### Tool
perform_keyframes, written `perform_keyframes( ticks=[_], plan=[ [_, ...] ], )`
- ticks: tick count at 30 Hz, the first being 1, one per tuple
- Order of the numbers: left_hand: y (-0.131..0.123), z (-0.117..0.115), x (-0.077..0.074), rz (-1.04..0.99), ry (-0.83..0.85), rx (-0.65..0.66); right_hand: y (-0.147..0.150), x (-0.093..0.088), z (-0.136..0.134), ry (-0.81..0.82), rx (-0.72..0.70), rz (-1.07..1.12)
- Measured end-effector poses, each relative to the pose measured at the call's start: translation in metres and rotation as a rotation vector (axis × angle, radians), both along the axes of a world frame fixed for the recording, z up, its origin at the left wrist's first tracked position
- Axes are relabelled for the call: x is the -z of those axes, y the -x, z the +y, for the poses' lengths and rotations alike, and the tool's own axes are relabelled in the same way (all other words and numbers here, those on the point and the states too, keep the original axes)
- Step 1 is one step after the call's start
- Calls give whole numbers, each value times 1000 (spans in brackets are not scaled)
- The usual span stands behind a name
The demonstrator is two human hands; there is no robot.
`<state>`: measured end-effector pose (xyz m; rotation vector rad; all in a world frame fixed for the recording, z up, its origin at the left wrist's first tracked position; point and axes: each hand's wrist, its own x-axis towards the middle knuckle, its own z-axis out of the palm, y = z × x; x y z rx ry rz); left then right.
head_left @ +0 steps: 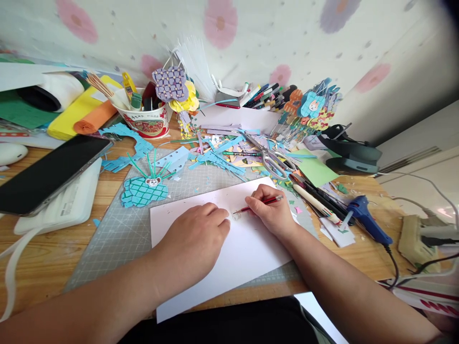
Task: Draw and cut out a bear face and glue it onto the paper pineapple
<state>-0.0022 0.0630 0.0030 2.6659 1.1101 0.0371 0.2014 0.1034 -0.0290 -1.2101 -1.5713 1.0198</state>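
Observation:
A white sheet of paper lies tilted on the grey cutting mat. My right hand grips a red-and-black pencil, its tip touching the paper beside a small faint pencil drawing. My left hand rests on the sheet just left of the drawing, fingers curled and closed; whatever is under them, if anything, is hidden. Left of the sheet sits a blue woven-paper piece with green strips and a small animal face.
Behind the sheet lie scissors among paper scraps. A glue gun and pens are at right. A phone leans at left near a paper tub of tools.

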Motion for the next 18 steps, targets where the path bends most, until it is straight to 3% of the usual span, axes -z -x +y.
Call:
perform_keyframes(
  ticks=[18],
  plan=[
    [0, 1, 0, 15, -33, 7, 3, 0, 0, -5, 3, -35]
  ],
)
